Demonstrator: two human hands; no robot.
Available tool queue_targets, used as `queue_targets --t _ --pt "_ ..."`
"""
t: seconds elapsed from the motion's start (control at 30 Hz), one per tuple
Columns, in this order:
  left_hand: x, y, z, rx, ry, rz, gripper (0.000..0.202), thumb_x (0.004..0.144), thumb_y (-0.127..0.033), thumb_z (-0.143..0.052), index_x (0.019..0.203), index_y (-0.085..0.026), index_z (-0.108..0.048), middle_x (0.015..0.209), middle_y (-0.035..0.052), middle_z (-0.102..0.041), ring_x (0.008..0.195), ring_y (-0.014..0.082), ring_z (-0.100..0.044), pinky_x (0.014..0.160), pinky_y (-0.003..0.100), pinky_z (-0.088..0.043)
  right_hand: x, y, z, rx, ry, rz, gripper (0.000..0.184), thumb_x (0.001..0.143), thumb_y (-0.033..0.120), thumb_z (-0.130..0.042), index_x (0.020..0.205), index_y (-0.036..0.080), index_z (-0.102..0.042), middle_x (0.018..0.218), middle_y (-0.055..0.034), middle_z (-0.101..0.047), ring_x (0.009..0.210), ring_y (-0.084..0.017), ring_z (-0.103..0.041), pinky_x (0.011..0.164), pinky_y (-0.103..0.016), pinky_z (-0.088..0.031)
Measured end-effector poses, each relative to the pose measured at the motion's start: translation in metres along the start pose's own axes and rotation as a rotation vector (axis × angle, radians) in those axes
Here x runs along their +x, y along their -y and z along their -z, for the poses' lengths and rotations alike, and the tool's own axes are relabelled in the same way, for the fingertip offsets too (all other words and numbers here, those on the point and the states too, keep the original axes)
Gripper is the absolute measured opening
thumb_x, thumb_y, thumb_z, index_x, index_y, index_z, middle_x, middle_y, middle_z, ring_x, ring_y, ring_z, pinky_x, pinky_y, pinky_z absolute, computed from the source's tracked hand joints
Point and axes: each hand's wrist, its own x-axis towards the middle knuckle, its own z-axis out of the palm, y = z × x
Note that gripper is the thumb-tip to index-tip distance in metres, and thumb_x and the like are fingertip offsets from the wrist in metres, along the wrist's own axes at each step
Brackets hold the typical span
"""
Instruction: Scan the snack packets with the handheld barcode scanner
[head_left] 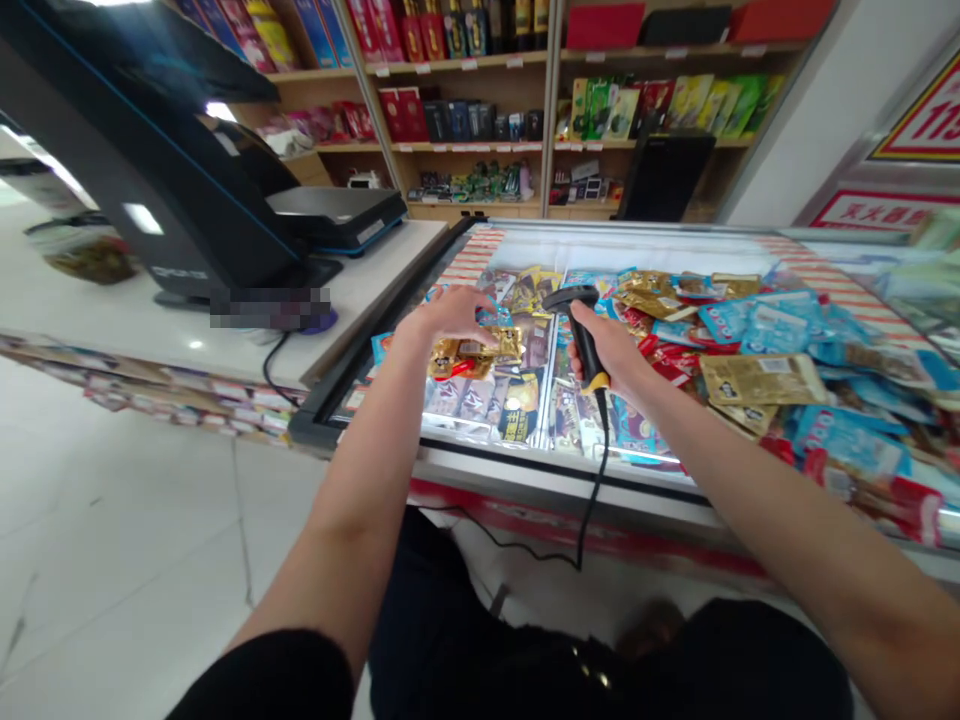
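Observation:
My right hand (611, 345) is wrapped around the handle of a black and yellow barcode scanner (589, 345). Its head points left over the freezer, and a black cable hangs from the handle's end. My left hand (454, 312) is curved with thumb and fingers apart, just above some gold ice cream packets (480, 350); a gap shows between the thumb and fingers. Whether the thumb touches the top packet, I cannot tell. The packets lie on the left pile, over brown and grey wrappers. Blue ice cream wrappers (780, 315) and gold ones fill the right side.
A glass-topped chest freezer (450, 462) stands before me, its rim near my legs. On the left, a counter (397, 270) bears a black point-of-sale scale (337, 215). Stocked shelves (465, 148) line the back. The scanner cable (581, 530) loops down near my legs.

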Motion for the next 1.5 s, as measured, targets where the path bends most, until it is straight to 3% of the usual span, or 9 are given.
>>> queue_targets --t 0.1,0.23,0.3,0.47,0.6,0.8,1.07,1.5 --pt "-0.013 -0.016 -0.004 0.125 0.071 0.079 0.072 0.054 -0.055 -0.083 0.120 -0.030 -0.068 0.135 0.0074 -0.058 0.133 0.0372 -0.043 0.113 0.052 -0.029 -0.007 -0.003 0.000 -0.011 0.012 0.025 0.032 0.096 0.047 -0.054 0.080 0.020 -0.052 0.049 0.0014 -0.055 0.034 -0.012 -0.050 0.031 -0.023 -0.042" --pt "-0.006 -0.032 -0.013 0.137 -0.034 0.103 0.073 0.053 -0.043 -0.086 0.121 -0.025 -0.065 0.130 0.0113 -0.060 0.128 0.0369 -0.047 0.109 0.048 -0.035 -0.002 -0.001 -0.002 -0.016 -0.004 0.061 0.035 0.095 0.050 -0.056 0.077 0.020 -0.050 0.048 0.0016 -0.054 0.033 -0.012 -0.048 0.031 -0.023 -0.041" --pt "0.006 -0.037 -0.016 0.074 -0.104 0.088 0.069 0.055 -0.035 -0.084 0.119 -0.021 -0.065 0.122 0.0121 -0.065 0.120 0.0350 -0.054 0.104 0.044 -0.040 0.004 0.002 -0.003 -0.015 -0.018 0.096 0.036 0.093 0.052 -0.058 0.076 0.021 -0.050 0.047 0.0021 -0.053 0.033 -0.012 -0.048 0.031 -0.024 -0.041" --pt "0.040 -0.042 -0.021 -0.273 -0.298 0.129 0.035 0.069 -0.021 -0.066 0.102 -0.016 -0.073 0.093 0.0083 -0.072 0.090 0.0255 -0.064 0.083 0.033 -0.048 0.015 0.007 0.003 -0.047 0.016 0.222 0.039 0.088 0.057 -0.061 0.078 0.021 -0.050 0.049 0.0023 -0.055 0.033 -0.012 -0.049 0.031 -0.023 -0.041" --pt "0.054 -0.037 -0.028 -0.555 -0.356 0.087 0.026 0.067 -0.019 -0.062 0.088 -0.014 -0.076 0.078 0.0029 -0.072 0.082 0.0203 -0.064 0.077 0.028 -0.047 0.018 0.003 0.009 -0.104 0.078 0.215 0.038 0.089 0.056 -0.061 0.080 0.021 -0.050 0.048 0.0021 -0.055 0.033 -0.013 -0.050 0.030 -0.024 -0.041" --pt "0.062 -0.035 -0.038 -0.819 -0.400 0.100 0.023 0.062 -0.019 -0.067 0.081 -0.014 -0.078 0.075 0.0024 -0.073 0.077 0.0193 -0.065 0.074 0.028 -0.048 0.016 -0.002 0.009 -0.186 0.133 0.153 0.032 0.091 0.051 -0.061 0.084 0.020 -0.052 0.050 0.0018 -0.057 0.031 -0.013 -0.049 0.028 -0.024 -0.040" --pt "0.071 -0.038 -0.048 -0.891 -0.536 0.217 0.019 0.062 -0.024 -0.072 0.078 -0.014 -0.073 0.075 0.0033 -0.072 0.074 0.0175 -0.063 0.070 0.026 -0.048 0.006 0.004 0.015 -0.120 0.146 0.116 0.041 0.089 0.059 -0.059 0.080 0.019 -0.054 0.050 0.0002 -0.058 0.033 -0.012 -0.049 0.030 -0.023 -0.041" --pt "0.072 -0.039 -0.051 -0.914 -0.539 0.240 0.016 0.063 -0.023 -0.071 0.077 -0.016 -0.069 0.071 0.0016 -0.070 0.070 0.0159 -0.061 0.066 0.025 -0.047 0.002 0.005 0.014 -0.168 0.184 0.087 0.039 0.091 0.056 -0.057 0.080 0.019 -0.056 0.049 -0.0003 -0.056 0.032 -0.012 -0.048 0.029 -0.023 -0.038"
